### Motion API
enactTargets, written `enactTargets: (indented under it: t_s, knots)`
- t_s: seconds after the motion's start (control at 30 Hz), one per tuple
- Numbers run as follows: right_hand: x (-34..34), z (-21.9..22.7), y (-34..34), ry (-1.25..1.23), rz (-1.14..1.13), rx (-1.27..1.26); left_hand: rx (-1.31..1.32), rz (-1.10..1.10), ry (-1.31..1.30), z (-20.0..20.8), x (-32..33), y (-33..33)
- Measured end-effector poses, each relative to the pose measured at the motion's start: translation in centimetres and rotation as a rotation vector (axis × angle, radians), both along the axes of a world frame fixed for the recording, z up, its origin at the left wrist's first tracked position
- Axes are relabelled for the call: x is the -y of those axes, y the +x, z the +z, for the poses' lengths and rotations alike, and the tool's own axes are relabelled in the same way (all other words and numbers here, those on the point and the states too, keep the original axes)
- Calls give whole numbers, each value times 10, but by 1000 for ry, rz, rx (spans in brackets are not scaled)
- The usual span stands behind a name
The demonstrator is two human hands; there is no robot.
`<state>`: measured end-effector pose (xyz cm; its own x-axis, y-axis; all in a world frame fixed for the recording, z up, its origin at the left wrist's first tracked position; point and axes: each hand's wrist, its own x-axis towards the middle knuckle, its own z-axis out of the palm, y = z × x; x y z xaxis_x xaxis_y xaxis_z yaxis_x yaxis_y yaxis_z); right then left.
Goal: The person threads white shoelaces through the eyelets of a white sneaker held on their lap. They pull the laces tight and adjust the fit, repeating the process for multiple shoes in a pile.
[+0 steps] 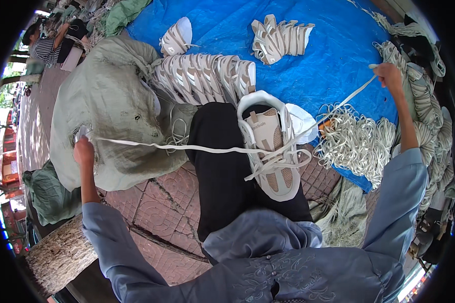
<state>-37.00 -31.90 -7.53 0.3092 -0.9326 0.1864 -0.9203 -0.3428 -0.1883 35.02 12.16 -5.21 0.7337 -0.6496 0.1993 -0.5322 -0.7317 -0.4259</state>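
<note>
A beige and white sneaker (268, 136) rests on my lap, its toe toward me. White shoelace (207, 148) runs through its lower eyelets, with a loose loop over the toe. Far out to the left, in front of the grey sack, my left hand (84, 150) is closed on one end of the lace. My right hand (388, 77), raised at the far right over the blue sheet, grips the other end. Both lengths stretch out from the shoe, the right one fairly straight and the left one slightly wavy.
Beige and white shoe uppers (202, 78) stand in a row on the blue tarp (333, 45), with another cluster (280, 39) farther back. A heap of white laces (356, 144) lies at right. A bulging sack (106, 111) stands left; a person (53, 45) sits beyond it.
</note>
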Motion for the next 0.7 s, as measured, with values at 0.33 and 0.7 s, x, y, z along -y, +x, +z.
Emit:
enactTargets:
  t_s: [0.33, 0.7]
  knots:
    - [-233, -5, 176, 239, 1035, 333, -584, -1288, -307, -25, 74, -387]
    - [-235, -25, 183, 471, 876, 346, -1151, -974, -338, -38, 86, -391]
